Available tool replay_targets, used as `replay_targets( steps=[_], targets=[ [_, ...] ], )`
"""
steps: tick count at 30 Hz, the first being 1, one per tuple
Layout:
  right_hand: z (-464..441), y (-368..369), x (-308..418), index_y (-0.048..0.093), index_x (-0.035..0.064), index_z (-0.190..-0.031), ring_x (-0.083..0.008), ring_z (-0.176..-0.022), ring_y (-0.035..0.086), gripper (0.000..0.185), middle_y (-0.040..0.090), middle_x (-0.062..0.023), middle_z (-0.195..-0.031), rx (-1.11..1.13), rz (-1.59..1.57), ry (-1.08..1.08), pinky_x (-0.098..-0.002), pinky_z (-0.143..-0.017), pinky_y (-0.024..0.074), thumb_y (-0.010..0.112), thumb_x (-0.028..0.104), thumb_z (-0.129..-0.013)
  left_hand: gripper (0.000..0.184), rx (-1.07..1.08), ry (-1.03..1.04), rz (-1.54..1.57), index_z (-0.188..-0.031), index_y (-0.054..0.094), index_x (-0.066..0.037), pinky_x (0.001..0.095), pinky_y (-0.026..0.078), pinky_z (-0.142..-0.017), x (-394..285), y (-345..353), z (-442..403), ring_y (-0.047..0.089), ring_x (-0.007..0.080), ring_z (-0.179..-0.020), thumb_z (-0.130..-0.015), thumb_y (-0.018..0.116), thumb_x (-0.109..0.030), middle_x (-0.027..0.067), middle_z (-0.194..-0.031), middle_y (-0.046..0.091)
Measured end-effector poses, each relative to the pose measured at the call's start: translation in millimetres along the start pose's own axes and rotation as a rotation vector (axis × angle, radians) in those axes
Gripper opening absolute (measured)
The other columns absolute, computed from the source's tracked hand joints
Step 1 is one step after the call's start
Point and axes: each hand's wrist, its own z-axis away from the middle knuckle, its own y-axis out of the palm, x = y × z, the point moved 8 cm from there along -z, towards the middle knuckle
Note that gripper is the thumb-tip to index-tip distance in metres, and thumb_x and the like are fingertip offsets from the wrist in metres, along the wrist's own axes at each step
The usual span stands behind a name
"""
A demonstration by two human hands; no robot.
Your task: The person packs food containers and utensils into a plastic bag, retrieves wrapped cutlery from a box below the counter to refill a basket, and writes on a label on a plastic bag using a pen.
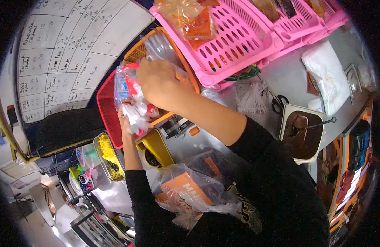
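Note:
My left hand (124,117) is closed on crumpled white plastic bags (136,115) at the front of a red basket (109,107). Just above and to the right, my right hand (157,82) is curled with its back to me. Its fingertips are hidden, so what it grips does not show. Between and behind both hands is a red-and-white plastic packet (132,84). A blue-and-clear packet (121,88) lies beside it in the red basket. Clear plastic bags (160,48) fill the orange basket (193,78) behind my right hand.
Pink baskets (239,53) with food packets stand at the upper right. A steel pan of brown sauce (301,136), scissors (279,103) and a yellow tape dispenser (159,146) sit around. A tub of yellow food (107,154) is at left. A bagged orange box (186,187) lies close to me.

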Motion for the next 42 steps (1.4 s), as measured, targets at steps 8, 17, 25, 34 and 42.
replay_targets(
  steps=[8,17,25,34,42],
  targets=[
    [15.3,-79.9,-22.0,0.047,-0.0058,-0.101,-0.0323,-0.087,0.061,0.046,0.058,-0.0209,-0.095,-0.326,-0.247,-0.058,-0.0415,-0.07,0.0502,0.069,0.013,-0.065,0.023,-0.07,-0.051,0.166,-0.101,0.058,-0.005,0.0328,0.052,-0.073,6.6,0.8,1.0,0.06,0.017,-0.083,-0.079,0.06,-0.013,0.0078,-0.096,0.061],
    [-55.9,111.7,-55.1,0.051,-0.01,-0.106,-0.0361,-0.088,0.06,0.053,0.06,-0.028,-0.091,-0.029,-0.649,0.208,-0.039,-0.078,0.0478,0.067,0.013,-0.061,0.033,-0.066,-0.078,0.35,-0.108,0.056,-0.004,0.0319,0.054,-0.069,-9.3,20.0,8.0,0.062,0.0193,-0.082,-0.076,0.06,-0.007,0.0086,-0.096,0.062],
    [-85.3,128.5,-67.0,0.063,-0.0059,-0.088,-0.0347,-0.091,0.06,0.037,0.06,-0.0273,-0.093,0.067,-0.413,0.19,-0.0368,-0.08,0.0475,0.065,0.02,-0.063,0.034,-0.038,-0.016,0.283,-0.109,0.055,-0.004,0.0321,0.054,-0.069,4.4,-3.0,8.9,0.062,0.0193,-0.082,-0.075,0.061,-0.008,0.0086,-0.097,0.062],
    [-77.6,126.2,-50.8,0.06,-0.0011,-0.088,-0.0364,-0.086,0.06,0.031,0.061,-0.0238,-0.087,-0.109,-0.402,0.197,-0.0414,-0.072,0.05,0.066,0.016,-0.063,0.035,-0.014,-0.005,0.295,-0.11,0.055,-0.003,0.0325,0.054,-0.069,10.5,-3.5,10.6,0.062,0.0194,-0.082,-0.075,0.061,-0.008,0.0086,-0.097,0.061],
    [-80.4,136.7,-24.2,0.055,0.0049,-0.088,-0.0295,-0.07,0.065,0.012,0.064,-0.0162,-0.073,-0.388,-0.119,0.136,-0.0385,-0.061,0.0521,0.046,0.009,-0.083,0.037,0.014,0.003,0.29,-0.11,0.054,-0.003,0.0327,0.054,-0.068,8.8,-1.9,12.0,0.062,0.0194,-0.082,-0.075,0.061,-0.008,0.0087,-0.097,0.061]
  ],
)
